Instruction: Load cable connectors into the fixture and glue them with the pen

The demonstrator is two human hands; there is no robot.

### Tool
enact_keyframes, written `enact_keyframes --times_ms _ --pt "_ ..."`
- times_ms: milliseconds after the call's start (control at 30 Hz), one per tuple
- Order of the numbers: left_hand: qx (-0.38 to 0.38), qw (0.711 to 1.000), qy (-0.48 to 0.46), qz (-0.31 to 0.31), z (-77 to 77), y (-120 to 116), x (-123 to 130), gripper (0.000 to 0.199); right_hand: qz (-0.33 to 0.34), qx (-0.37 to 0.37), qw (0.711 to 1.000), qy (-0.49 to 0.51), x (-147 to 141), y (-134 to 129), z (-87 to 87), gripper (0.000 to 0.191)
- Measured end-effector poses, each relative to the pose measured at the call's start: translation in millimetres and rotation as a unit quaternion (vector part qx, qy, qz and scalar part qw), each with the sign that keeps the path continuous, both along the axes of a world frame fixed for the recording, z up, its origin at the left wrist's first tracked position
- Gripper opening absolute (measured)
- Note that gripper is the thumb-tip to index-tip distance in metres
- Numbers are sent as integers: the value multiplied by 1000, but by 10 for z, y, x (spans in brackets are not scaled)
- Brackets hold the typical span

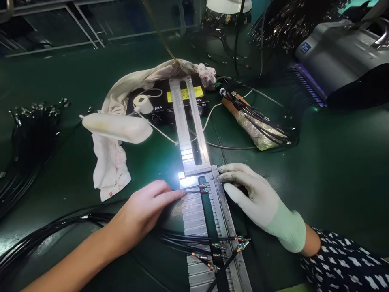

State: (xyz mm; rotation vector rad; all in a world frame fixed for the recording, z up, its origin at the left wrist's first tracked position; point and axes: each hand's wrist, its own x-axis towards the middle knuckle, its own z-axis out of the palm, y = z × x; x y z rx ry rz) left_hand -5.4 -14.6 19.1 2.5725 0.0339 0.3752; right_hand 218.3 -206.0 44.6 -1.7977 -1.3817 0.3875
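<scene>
My bare left hand (152,202) points its index finger at a thin black cable (193,192) lying across a slotted metal fixture (194,219); its fingers are pressed together on the cable. Two cable ends with small green-and-orange connectors (204,187) rest in the upper slots, under a bright light. My right hand (255,194), in a white glove with a green cuff, touches the fixture's right edge with its fingers slightly bent and apart. Several loose cable ends (215,245) lie over the fixture lower down.
Behind the fixture sits a black box (164,107) with a yellow label. A white cloth (111,162) and white lamp-like object (118,127) lie left of it. Cable bundles (33,134) are at far left; a wrapped bar (255,125) and grey machine (343,56) stand right.
</scene>
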Motion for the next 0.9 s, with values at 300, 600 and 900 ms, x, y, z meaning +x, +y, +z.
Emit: enact_keyframes --times_ms 300,600,900 --pt "126 986 -10 108 -114 -211 -121 55 -5 9 1000 8 22 25 -26 15" --pt "-133 987 89 30 94 -467 -212 24 20 45 998 -30 -4 -5 -25 14" --pt "-106 992 10 65 1 -313 -219 14 16 34 999 -13 6 -4 -2 16"
